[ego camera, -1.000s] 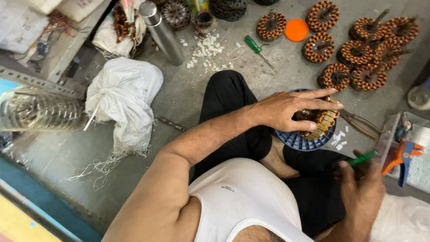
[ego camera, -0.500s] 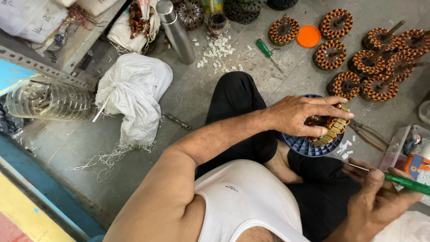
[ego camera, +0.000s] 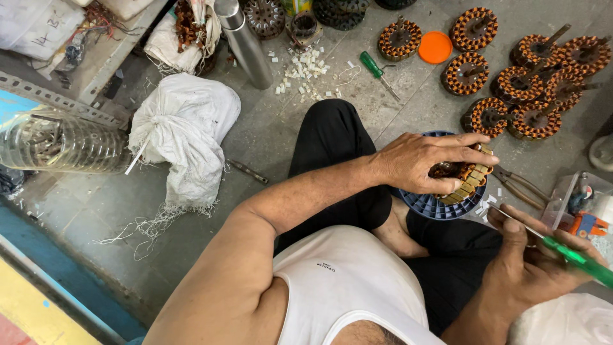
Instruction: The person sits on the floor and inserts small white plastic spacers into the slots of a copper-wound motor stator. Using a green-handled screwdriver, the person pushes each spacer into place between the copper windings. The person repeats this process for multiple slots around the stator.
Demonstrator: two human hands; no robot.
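Observation:
My left hand (ego camera: 426,162) grips a round copper-wound motor stator (ego camera: 465,180) and holds it down on a blue ribbed plastic disc (ego camera: 442,206) that rests on my lap. My right hand (ego camera: 531,262) is closed around a green-handled screwdriver (ego camera: 580,260) at the lower right. The screwdriver's thin metal shaft points up-left toward the stator, its tip a short way from the coil. I sit cross-legged on the grey floor in black trousers and a white vest.
Several wound stators (ego camera: 525,82) lie at the upper right beside an orange lid (ego camera: 435,47). A second green screwdriver (ego camera: 375,69), a steel flask (ego camera: 243,42), white plastic bits (ego camera: 305,69), a white sack (ego camera: 185,133), a clear bottle (ego camera: 62,142) and pliers (ego camera: 520,185) surround me.
My right hand has risen into view with the green screwdriver and swung its shaft toward the stator. My left hand stays on the stator. The camera has shifted slightly.

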